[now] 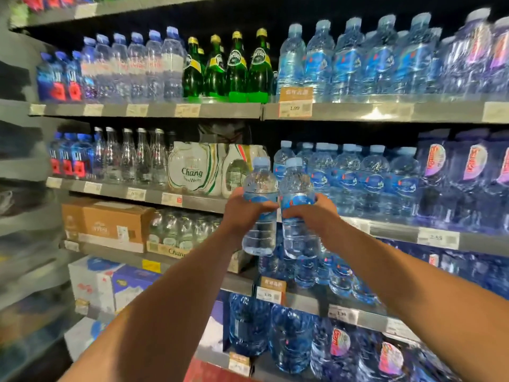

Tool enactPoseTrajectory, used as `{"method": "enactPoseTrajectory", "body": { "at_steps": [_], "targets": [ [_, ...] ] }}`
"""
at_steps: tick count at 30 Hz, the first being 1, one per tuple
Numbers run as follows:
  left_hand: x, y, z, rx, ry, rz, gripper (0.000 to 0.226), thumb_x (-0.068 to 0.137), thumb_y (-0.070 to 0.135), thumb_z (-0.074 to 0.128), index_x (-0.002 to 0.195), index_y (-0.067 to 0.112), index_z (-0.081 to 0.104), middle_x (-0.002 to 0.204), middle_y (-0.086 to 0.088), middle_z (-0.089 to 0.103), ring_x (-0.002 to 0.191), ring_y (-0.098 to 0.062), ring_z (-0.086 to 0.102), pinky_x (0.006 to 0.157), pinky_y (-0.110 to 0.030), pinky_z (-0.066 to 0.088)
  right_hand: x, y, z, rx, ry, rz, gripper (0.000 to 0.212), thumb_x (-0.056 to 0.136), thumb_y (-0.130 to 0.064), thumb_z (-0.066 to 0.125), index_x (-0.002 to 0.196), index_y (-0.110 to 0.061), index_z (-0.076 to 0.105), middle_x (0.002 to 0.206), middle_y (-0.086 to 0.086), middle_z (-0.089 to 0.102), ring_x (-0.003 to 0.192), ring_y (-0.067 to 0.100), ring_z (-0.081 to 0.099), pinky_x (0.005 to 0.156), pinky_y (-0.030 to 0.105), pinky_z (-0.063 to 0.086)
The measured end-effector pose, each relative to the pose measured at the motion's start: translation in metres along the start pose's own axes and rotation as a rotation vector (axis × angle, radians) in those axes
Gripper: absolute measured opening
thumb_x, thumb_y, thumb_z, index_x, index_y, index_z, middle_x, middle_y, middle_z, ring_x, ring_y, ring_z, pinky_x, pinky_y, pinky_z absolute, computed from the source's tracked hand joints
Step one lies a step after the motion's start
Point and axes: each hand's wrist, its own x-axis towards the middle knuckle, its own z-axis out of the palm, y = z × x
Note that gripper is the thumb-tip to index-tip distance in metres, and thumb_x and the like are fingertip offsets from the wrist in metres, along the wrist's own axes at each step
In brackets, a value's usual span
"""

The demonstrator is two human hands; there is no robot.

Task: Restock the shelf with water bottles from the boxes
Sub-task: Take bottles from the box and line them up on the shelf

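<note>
My left hand (242, 209) grips a clear water bottle (260, 186) with a blue label and pale blue cap around its middle. My right hand (308, 213) grips a second matching bottle (296, 235) right beside it. Both bottles are upright and touching, held in front of the second shelf (391, 230), at the left end of a row of matching blue-label bottles (371, 180). No box of bottles is in sight.
Chang multipacks (198, 169) stand left of the held bottles. Green glass bottles (237, 67) and more water fill the upper shelf (165, 110). Cardboard cartons (107, 221) sit lower left. Lower shelves hold larger blue bottles (289, 334). Price tags line the shelf edges.
</note>
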Motion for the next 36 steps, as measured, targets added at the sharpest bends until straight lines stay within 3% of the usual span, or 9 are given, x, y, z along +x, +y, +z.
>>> {"method": "enactPoseTrajectory", "body": {
  "at_steps": [3,5,7,11,15,18,22,29,36],
  "targets": [
    [0.023,0.005,0.007,0.039,-0.020,0.010,0.077,0.063,0.018,0.087,0.128,0.004,0.050,0.121,-0.002,0.056,0.108,-0.019,0.056,0.082,-0.028,0.045,0.019,-0.010,-0.001,-0.065,0.026,-0.033,0.095,0.064,-0.024,0.086,0.144,-0.012,0.036,0.124,0.008,0.058,0.100,0.026,0.059,0.075,0.036,0.051],
    [0.044,0.002,0.009,0.095,-0.031,0.035,0.044,0.070,0.010,0.082,0.109,0.012,0.061,0.096,0.004,0.057,0.086,-0.004,0.057,0.066,-0.015,0.043,0.033,-0.016,-0.002,-0.075,0.041,-0.052,0.100,0.067,-0.022,0.084,0.149,-0.011,0.028,0.138,0.009,0.047,0.113,0.027,0.052,0.079,0.035,0.045],
    [0.062,0.001,0.010,0.170,-0.006,0.059,0.028,0.067,0.011,0.085,0.079,0.022,0.061,0.076,0.011,0.059,0.075,-0.006,0.059,0.059,-0.013,0.043,0.046,-0.021,-0.003,-0.087,0.055,-0.074,0.102,0.067,-0.020,0.084,0.149,-0.008,0.026,0.143,0.011,0.042,0.120,0.027,0.048,0.082,0.034,0.043],
    [0.097,0.008,0.015,0.260,-0.048,0.061,0.028,0.070,0.021,0.084,0.074,0.025,0.057,0.080,0.013,0.056,0.090,-0.017,0.058,0.072,-0.023,0.040,0.068,-0.037,-0.001,-0.181,0.120,-0.063,0.097,0.063,-0.019,0.085,0.143,0.000,0.034,0.136,0.017,0.049,0.116,0.031,0.052,0.086,0.037,0.048],
    [0.133,0.012,0.022,0.317,-0.065,0.106,0.058,0.069,0.030,0.084,0.120,0.018,0.060,0.106,0.009,0.060,0.095,-0.013,0.055,0.075,-0.023,0.042,0.094,-0.049,0.002,-0.185,0.210,-0.050,0.076,0.062,-0.017,0.085,0.126,0.003,0.050,0.125,0.017,0.055,0.108,0.032,0.056,0.084,0.041,0.051],
    [0.157,0.011,0.027,0.371,-0.053,0.175,0.059,0.053,0.041,0.085,0.105,0.023,0.064,0.098,0.014,0.068,0.092,-0.012,0.065,0.073,-0.028,0.050,0.110,-0.057,0.005,-0.222,0.283,-0.070,0.060,0.056,-0.023,0.088,0.101,-0.003,0.054,0.105,0.012,0.056,0.089,0.026,0.056,0.073,0.039,0.050],
    [0.178,0.010,0.033,0.413,-0.031,0.212,0.060,0.056,0.033,0.087,0.106,0.017,0.057,0.091,0.006,0.063,0.083,-0.015,0.060,0.071,-0.029,0.047,0.135,-0.059,0.010,-0.247,0.373,-0.118,0.097,0.042,-0.026,0.089,0.127,-0.009,0.046,0.118,0.009,0.060,0.106,0.030,0.059,0.088,0.048,0.052],
    [0.209,-0.003,0.042,0.450,-0.011,0.236,0.062,0.052,0.034,0.088,0.102,0.014,0.057,0.103,-0.005,0.057,0.095,-0.022,0.057,0.082,-0.037,0.051,0.157,-0.058,0.020,-0.325,0.481,-0.142,0.093,0.035,-0.034,0.090,0.119,-0.013,0.055,0.107,0.006,0.066,0.098,0.028,0.064,0.078,0.045,0.057],
    [0.218,-0.019,0.045,0.436,0.022,0.225,0.081,0.037,0.053,0.081,0.105,0.012,0.064,0.103,-0.006,0.064,0.094,-0.025,0.063,0.078,-0.044,0.055,0.157,-0.057,0.028,-0.326,0.535,-0.132,0.068,0.048,-0.026,0.093,0.104,-0.011,0.059,0.100,0.004,0.067,0.095,0.025,0.064,0.082,0.040,0.055]
  ]
}}
